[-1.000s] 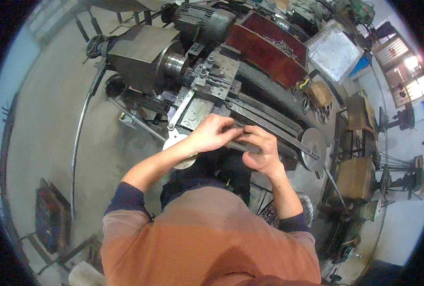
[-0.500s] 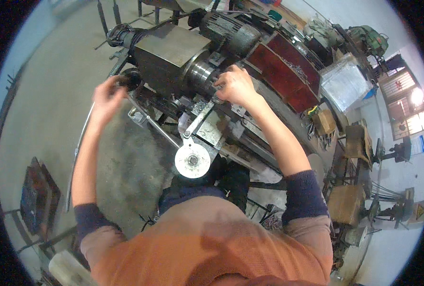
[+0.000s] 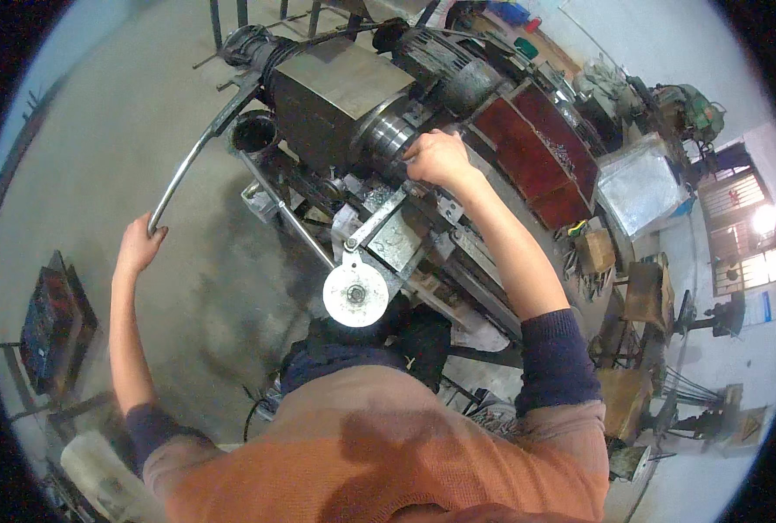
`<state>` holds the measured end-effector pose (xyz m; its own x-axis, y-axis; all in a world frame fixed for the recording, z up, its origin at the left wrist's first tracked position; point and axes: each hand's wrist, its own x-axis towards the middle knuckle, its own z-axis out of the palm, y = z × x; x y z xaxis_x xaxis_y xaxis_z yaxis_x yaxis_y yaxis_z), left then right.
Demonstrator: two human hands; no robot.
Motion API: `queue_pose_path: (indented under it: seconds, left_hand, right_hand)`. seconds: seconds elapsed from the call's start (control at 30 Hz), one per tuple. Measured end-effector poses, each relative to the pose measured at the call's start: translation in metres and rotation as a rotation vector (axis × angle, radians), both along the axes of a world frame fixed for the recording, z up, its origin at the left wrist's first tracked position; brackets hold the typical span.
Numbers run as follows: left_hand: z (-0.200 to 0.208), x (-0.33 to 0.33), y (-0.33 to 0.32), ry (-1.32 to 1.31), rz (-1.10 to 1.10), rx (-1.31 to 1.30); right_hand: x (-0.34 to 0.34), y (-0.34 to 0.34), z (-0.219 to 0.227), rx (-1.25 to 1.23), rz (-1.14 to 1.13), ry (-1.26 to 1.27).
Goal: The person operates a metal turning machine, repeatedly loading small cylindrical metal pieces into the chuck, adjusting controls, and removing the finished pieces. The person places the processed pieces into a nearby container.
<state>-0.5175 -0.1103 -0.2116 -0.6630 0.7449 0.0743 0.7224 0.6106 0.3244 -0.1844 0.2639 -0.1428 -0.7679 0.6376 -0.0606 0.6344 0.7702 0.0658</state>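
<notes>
My left hand [image 3: 137, 248] is wrapped round the end of a long bare metal lever [image 3: 187, 157] that runs up to the far left end of a lathe-like machine. My right hand [image 3: 440, 161] is at the front of the machine's shiny round chuck [image 3: 388, 135], its fingers curled against it; what the fingertips hold, if anything, is hidden. Behind the chuck stands the grey boxy headstock [image 3: 340, 78]. Nearer to me, a flat bar [image 3: 377, 220] lies over the metal slide, and a pale round disc [image 3: 355, 294] sits just below it.
A black round cup [image 3: 254, 131] sits left of the headstock. Behind the machine are a motor [image 3: 449, 65] and a dark red tray [image 3: 536, 157] with metal shavings. Tools lie beside a small cardboard box [image 3: 595, 250] at right. A dark slab [image 3: 52, 327] stands at left.
My left hand has moved away from beside the black cup, down and left, and has taken hold of the lever's end. My right hand stays at the chuck.
</notes>
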Motion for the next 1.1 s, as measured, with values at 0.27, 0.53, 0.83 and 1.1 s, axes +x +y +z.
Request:
queue_pose_path:
  seconds: [0.27,0.53,0.83,1.1]
  left_hand:
    - [-0.009,-0.008,0.007,0.170,0.059,-0.094]
    - [-0.013,-0.172,0.002,0.651,0.002,-0.265]
    - [-0.024,-0.217,0.030,0.596,0.017,-0.179]
    - [-0.003,-0.214,0.069,0.562,-0.157,-0.202]
  right_hand:
    - [-0.010,0.006,0.004,-0.126,0.076,0.021]
    - [-0.006,0.004,0.001,-0.112,0.132,0.132]
    - [-0.001,0.005,-0.005,-0.007,0.141,0.145]
    - [-0.009,0.006,-0.003,-0.058,0.063,0.072]
